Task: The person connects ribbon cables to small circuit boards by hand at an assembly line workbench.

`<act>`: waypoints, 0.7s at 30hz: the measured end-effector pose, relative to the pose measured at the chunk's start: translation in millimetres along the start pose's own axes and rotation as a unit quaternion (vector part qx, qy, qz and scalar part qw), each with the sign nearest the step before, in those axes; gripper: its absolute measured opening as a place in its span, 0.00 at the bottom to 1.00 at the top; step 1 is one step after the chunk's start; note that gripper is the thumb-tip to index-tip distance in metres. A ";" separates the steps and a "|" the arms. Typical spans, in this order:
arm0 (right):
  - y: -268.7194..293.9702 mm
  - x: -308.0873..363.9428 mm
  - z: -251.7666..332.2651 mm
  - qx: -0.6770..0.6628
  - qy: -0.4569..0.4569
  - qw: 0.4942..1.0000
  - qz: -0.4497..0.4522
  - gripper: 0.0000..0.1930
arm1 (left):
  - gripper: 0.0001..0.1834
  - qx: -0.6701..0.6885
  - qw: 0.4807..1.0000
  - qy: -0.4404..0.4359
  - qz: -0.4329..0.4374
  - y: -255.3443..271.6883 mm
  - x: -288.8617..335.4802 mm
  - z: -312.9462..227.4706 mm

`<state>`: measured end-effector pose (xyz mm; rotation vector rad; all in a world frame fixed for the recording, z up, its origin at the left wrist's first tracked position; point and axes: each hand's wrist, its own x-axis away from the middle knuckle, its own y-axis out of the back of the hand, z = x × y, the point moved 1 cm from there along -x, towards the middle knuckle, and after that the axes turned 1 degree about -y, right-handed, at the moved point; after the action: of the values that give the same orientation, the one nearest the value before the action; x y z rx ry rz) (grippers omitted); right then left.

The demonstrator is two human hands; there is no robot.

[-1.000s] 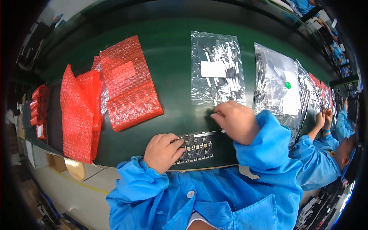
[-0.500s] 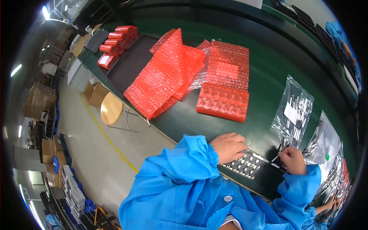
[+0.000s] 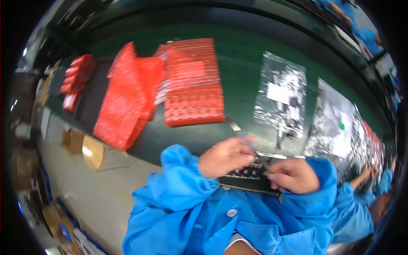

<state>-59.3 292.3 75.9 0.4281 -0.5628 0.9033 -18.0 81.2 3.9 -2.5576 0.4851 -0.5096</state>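
Note:
A thin grey-and-dark strip (image 3: 241, 133), blurred by motion, slants up past my left hand (image 3: 227, 158). My left thumb and fingers are closed on it over the near edge of the table. Close by on the right, my right hand (image 3: 293, 175) pinches what looks like the lower end of the same strip; the fingertips are smeared. Beneath both hands lies a black circuit board panel (image 3: 248, 173) with rows of pale pads, partly covered by the fingers. Beyond my right hand is a clear bag (image 3: 280, 95) of black and white strips with a white label.
Red bubble-wrap packs (image 3: 193, 80) and a loose red bubble-wrap sheet (image 3: 125, 100) lie on the green table (image 3: 240, 80). Red rolls (image 3: 78, 74) stand far left, by a dark mat (image 3: 91, 93). More clear bags (image 3: 335, 123) lie right, near a co-worker's sleeve (image 3: 350, 212). A round stool (image 3: 93, 153) stands left.
The view has swung right, so the table things appear further left. My left hand has come off the panel and met my right hand at the strip, which is now raised between them.

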 end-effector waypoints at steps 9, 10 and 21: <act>-6.6 -21.1 -24.3 -0.039 -0.031 0.998 0.030 0.09 | 0.14 0.142 0.976 -0.016 -0.164 20.3 13.1 8.4; -6.5 -22.8 -26.1 -0.040 -0.029 0.998 0.036 0.09 | 0.13 0.158 0.968 -0.011 -0.195 23.2 14.8 9.3; -3.5 -32.2 -47.8 -0.225 0.029 0.972 -0.055 0.12 | 0.07 0.126 0.934 -0.030 -0.331 24.0 16.2 5.0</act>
<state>-59.2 297.8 18.5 0.0222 -0.6631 0.6532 -7.6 56.6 -8.4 -2.4250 -0.4677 -0.6633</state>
